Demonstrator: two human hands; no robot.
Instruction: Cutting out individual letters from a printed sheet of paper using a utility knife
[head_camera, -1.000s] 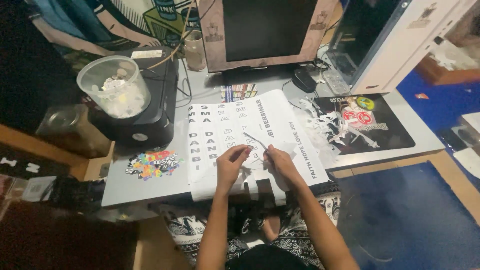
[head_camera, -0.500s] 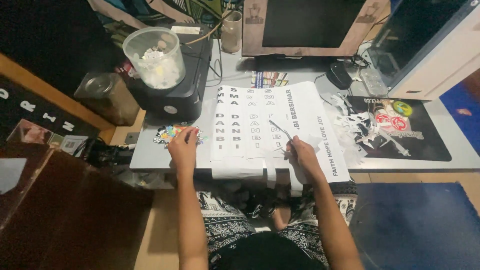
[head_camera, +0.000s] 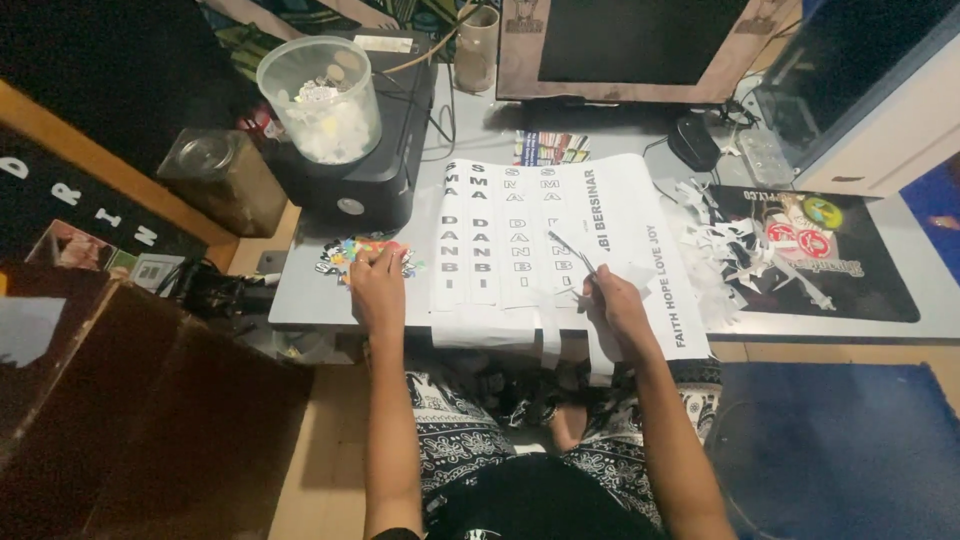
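Note:
A large white printed paper sheet (head_camera: 520, 240) with rows of letters lies across the grey desk (head_camera: 300, 300), its front edge hanging over. My right hand (head_camera: 612, 305) rests on the sheet and grips a pair of scissors (head_camera: 570, 250), blades pointing up and away. My left hand (head_camera: 378, 285) reaches left of the sheet, fingers down on a small pile of colourful cut-out pieces (head_camera: 350, 252) near the desk's front left corner.
A black printer (head_camera: 370, 170) carries a clear plastic tub of scraps (head_camera: 320, 100). A jar (head_camera: 215, 175) stands left of it. A monitor (head_camera: 640, 45), mouse (head_camera: 692, 142), black mat (head_camera: 830, 250) and white paper scraps (head_camera: 720, 245) fill the back and right. A dark brown box (head_camera: 130, 420) stands at lower left.
My left hand left the sheet and moved left to the colourful pieces. The right hand kept the scissors on the sheet. The view shifted left.

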